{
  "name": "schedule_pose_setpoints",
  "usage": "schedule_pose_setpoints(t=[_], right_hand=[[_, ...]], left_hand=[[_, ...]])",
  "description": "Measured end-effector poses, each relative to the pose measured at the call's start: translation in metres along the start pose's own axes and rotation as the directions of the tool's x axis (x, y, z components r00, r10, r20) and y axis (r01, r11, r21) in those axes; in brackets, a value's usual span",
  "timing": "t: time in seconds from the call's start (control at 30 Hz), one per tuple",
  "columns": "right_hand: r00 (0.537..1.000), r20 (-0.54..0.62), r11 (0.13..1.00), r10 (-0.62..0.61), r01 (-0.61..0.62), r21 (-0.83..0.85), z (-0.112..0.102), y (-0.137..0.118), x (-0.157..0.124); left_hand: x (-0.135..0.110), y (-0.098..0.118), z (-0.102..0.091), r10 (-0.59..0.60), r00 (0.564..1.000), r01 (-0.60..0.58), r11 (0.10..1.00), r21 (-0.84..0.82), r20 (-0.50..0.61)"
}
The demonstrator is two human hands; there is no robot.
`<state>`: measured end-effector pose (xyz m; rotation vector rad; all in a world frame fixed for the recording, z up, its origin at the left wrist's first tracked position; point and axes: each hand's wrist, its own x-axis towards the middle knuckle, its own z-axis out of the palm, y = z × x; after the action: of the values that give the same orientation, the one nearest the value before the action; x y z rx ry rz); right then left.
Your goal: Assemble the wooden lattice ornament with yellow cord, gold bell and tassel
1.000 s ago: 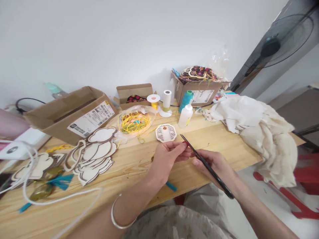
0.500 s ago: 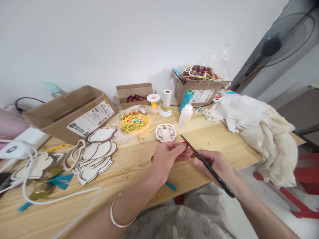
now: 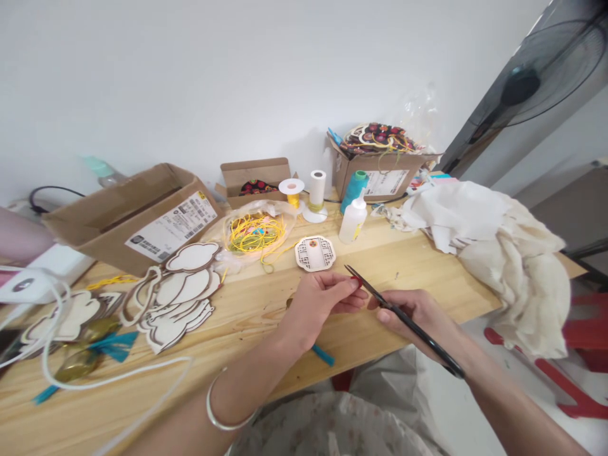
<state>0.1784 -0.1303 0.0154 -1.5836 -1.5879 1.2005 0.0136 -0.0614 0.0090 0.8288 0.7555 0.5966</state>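
A long slim black tool (image 3: 375, 294) (scissors or tweezers, the view doesn't settle which) sits closed in the right hand (image 3: 418, 316), its glossy shaft running across the fingers and its fine point reaching the left hand (image 3: 318, 304). The left fingertips pinch together on a tiny red bit (image 3: 354, 279), too small to make out and partly hidden by the fingers. Both hands hover over a pine table (image 3: 427, 278), its pale grain bare around them. Just beyond lies a fretwork wooden plaque (image 3: 315, 253) with a lattice-cut face and a small round centre. Behind it stand a white plastic squeeze bottle (image 3: 353, 220) and a teal thread cone (image 3: 354, 191). To the left, yellow cord (image 3: 256, 233) tangles on crinkly clear plastic, beside stacked cloud-shaped wooden cutouts (image 3: 190, 285). A cardboard box (image 3: 109, 228) carries a barcoded shipping label (image 3: 173, 231), its print illegible. Crumpled cream cloth (image 3: 513, 266) heaps at the right, partly over the table's edge. A smooth silver bangle (image 3: 223, 411) circles the left wrist.
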Motion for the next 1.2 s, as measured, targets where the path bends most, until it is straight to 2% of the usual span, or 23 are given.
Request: schedule_pose_setpoints(t=[0.27,0.8,1.2], right_hand=[[0.998,0.050,1.000,0.028,-0.027,-0.014,-0.0043,-0.0004,-0.0028],[0.998,0.049,0.999,0.041,-0.039,-0.029,-0.0061,0.0066,-0.0035],[0.993,0.092,0.996,0.079,-0.076,-0.043,-0.0100,0.0075,-0.0059]], left_hand=[[0.0013,0.0003,-0.0014,-0.007,0.999,0.006,0.999,0.036,0.041],[0.0014,0.0006,-0.0031,-0.016,0.997,0.012,0.999,0.053,0.074],[0.0024,-0.0004,-0.0057,-0.061,0.992,0.054,0.997,0.062,0.113]])
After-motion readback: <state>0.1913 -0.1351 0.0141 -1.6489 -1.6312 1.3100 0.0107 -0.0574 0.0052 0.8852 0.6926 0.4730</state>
